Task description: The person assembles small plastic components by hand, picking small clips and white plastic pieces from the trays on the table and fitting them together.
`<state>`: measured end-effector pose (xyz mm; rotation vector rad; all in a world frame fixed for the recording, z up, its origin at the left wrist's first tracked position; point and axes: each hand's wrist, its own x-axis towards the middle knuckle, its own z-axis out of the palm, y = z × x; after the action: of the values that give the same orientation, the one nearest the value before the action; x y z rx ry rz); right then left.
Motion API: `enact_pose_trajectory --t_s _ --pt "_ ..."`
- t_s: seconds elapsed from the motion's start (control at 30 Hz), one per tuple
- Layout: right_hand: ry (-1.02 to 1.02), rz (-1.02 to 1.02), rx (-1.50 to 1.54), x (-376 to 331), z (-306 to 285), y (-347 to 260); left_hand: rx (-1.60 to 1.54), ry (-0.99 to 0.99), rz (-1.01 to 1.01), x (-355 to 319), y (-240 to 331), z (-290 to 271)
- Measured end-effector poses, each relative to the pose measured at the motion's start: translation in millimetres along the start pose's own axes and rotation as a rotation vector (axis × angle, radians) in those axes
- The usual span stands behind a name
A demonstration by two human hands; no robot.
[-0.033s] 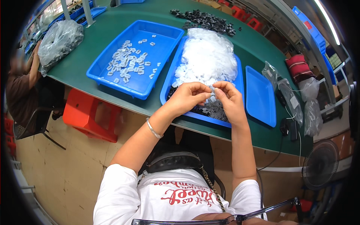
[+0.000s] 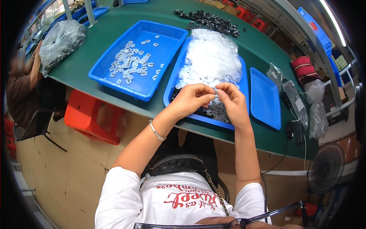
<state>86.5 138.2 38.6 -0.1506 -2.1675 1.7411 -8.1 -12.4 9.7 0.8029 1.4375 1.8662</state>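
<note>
My left hand [image 2: 195,100] and my right hand [image 2: 233,104] meet above the near part of a blue tray [image 2: 245,91], thumbs and forefingers pinched together. Between the fingertips is a small pale plastic piece [image 2: 216,91]; its exact shape is too small to tell. A big heap of white translucent plastic pieces [image 2: 211,57] fills the far part of this tray. Dark flat pieces [image 2: 219,113] lie at its near end, partly covered by my hands. To the left, a second blue tray [image 2: 164,42] holds scattered small clear plastic parts [image 2: 131,63].
A shallow blue tray [image 2: 265,103] lies at the right, beside plastic bags [image 2: 295,99] and cables. Black parts [image 2: 209,21] are piled at the table's back. A filled clear bag [image 2: 63,42] sits at the left, near another person [image 2: 23,87]. A red stool [image 2: 89,116] stands below the table edge.
</note>
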Motion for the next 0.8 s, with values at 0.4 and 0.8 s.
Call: enact_pose_trajectory --t_s 0.4,0.8 --pt "-0.093 -0.163 -0.26 4 2 -13 -0.081 0.031 0.005 2 -1 -6" --pt "-0.033 -0.301 -0.416 8 -2 -10 -0.171 0.034 0.017 2 0 -5"
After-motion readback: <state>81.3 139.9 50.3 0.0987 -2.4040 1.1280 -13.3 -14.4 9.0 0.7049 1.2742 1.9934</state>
